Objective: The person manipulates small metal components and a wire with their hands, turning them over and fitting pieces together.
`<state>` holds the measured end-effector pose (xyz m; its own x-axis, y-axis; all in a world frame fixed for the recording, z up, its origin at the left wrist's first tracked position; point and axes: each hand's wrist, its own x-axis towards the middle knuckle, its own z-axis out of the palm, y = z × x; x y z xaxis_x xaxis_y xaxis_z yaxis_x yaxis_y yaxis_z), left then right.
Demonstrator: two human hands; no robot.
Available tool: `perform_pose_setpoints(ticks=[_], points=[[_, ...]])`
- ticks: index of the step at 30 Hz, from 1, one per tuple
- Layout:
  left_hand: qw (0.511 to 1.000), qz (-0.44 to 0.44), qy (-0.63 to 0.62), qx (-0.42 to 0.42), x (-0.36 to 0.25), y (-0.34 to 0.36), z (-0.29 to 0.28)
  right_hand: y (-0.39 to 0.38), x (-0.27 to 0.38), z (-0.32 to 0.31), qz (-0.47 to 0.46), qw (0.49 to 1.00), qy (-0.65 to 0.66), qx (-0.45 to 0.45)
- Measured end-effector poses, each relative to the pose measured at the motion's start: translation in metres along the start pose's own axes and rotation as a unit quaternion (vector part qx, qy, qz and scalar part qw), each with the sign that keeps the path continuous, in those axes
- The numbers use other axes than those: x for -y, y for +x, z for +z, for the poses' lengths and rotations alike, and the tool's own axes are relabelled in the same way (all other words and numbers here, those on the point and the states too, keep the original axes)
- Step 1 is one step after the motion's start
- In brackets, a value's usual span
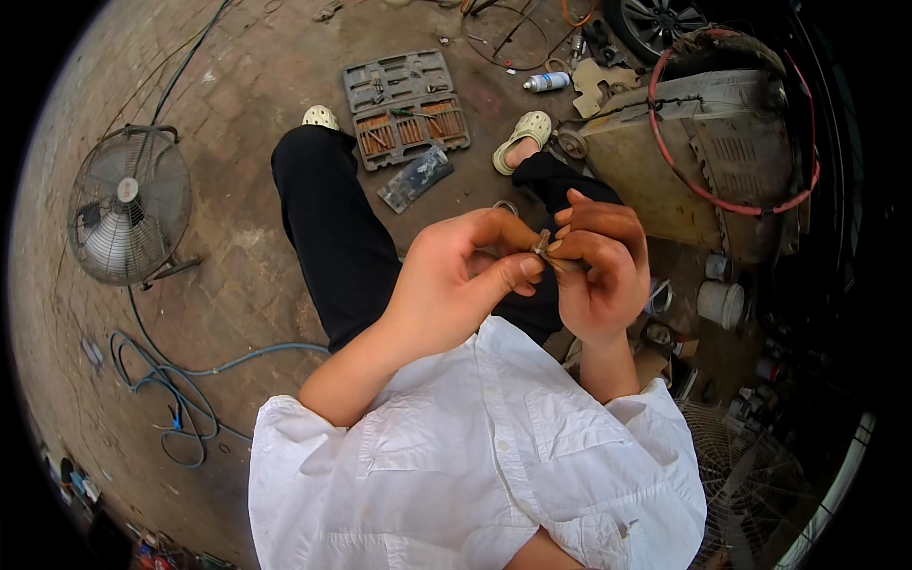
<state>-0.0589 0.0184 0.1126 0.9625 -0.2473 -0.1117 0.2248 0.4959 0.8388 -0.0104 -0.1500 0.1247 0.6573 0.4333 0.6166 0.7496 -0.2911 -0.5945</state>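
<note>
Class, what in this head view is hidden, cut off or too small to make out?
Head view:
Held piece: partly covered by left hand and right hand; shape unclear.
Wheel: cut off by the top edge.
Brown pieces in the grey case: too small to identify.

You have soft, diffuse light here, brighter on the left, where the floor (242, 237) shows its texture, and sinking to near black along the right side. Your white shirt (427, 484) is the brightest area, its folds gently shaded, while your black trousers (328, 218) swallow most detail. Your left hand (451, 280) and right hand (603, 275) look fairly crisp, with shadow inside the curled fingers; the small piece (542, 242) at your fingertips is hard to make out. The fisheye lens bends the pale strip (836, 489) at near right and blackens the corners.
</note>
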Motion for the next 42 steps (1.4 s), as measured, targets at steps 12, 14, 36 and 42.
perform_pose_setpoints(ticks=[12, 14, 36, 42], points=[[1.0, 0.008, 0.022, -0.007, 0.0, 0.0, 0.0, -0.002, -0.006, -0.002, 0.006, 1.0, -0.003, 0.0], [1.0, 0.01, 0.019, -0.006, 0.001, 0.003, 0.001, 0.001, -0.001, 0.002, -0.002, 1.0, -0.004, 0.006], [0.998, 0.002, -0.057, 0.02, 0.005, 0.003, -0.002, -0.008, -0.008, -0.002, 0.138, 0.975, 0.168, -0.044], [0.994, -0.017, -0.101, 0.033, 0.006, 0.002, 0.0, -0.001, -0.002, -0.005, 0.203, 0.911, 0.359, 0.012]])
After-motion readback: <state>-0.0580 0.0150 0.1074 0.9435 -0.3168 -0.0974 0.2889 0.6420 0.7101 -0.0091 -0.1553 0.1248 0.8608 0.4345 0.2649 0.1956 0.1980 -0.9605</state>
